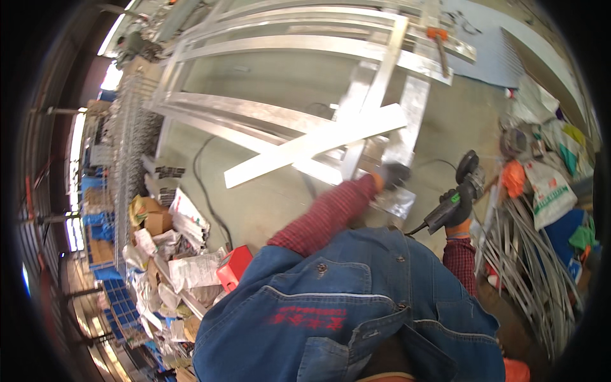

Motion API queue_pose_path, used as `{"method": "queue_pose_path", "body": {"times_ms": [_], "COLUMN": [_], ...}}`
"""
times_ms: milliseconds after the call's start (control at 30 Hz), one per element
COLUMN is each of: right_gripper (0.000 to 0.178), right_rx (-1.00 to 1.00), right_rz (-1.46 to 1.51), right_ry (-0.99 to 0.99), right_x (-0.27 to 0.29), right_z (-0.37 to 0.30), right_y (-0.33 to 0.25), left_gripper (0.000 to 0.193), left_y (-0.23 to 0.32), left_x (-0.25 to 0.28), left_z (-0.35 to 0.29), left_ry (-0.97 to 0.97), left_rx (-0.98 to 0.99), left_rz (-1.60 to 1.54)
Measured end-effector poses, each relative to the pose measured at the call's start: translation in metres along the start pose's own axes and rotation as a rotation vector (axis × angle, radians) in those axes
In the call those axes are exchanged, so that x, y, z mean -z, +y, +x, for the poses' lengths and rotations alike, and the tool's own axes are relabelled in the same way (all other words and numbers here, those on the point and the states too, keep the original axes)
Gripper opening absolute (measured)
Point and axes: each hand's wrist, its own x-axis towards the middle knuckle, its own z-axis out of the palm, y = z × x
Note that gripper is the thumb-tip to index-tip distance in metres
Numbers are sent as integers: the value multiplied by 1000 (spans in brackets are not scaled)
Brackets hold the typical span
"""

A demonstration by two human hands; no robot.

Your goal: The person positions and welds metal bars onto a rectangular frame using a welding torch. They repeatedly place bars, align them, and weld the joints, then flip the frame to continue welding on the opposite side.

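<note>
My right hand (461, 207), in a dark glove, is closed around the body of an angle grinder (447, 210). The grinder's disc (468, 167) points away from me, and its cord trails off the near end. My left hand (394, 175), dark-gloved with an orange cuff, reaches to the near end of the metal frame (363, 127). Motion smears its fingers, so whether they grip the frame is unclear. Just beyond the left hand, a bright flat metal bar (315, 145) lies slantwise across the frame's members.
An orange-headed hammer-like tool (438, 48) rests on the far right of the frame. Thin metal strips (531, 274) and bags (547, 194) are piled on the right. Black cable (198, 172), a red box (235, 267) and scattered packaging (194, 270) lie to the left.
</note>
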Motion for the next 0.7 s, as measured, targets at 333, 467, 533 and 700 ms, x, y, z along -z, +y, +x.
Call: {"method": "queue_pose_path", "body": {"times_ms": [333, 467, 533, 700], "right_gripper": [34, 35, 34, 30], "right_rx": [-215, -208, -238, -177], "right_rz": [209, 196, 213, -15], "right_ry": [-163, -316, -368, -325], "right_x": [-29, -27, -28, -30], "right_z": [31, 37, 41, 44], "right_y": [17, 26, 29, 45], "left_gripper": [85, 84, 87, 98], "left_y": [78, 69, 62, 47], "left_x": [-66, -68, -69, -71], "left_z": [-43, -52, -55, -56], "left_ry": [-323, -271, -258, -227], "left_rx": [158, 160, 181, 264], "left_rz": [81, -66, -148, -8]}}
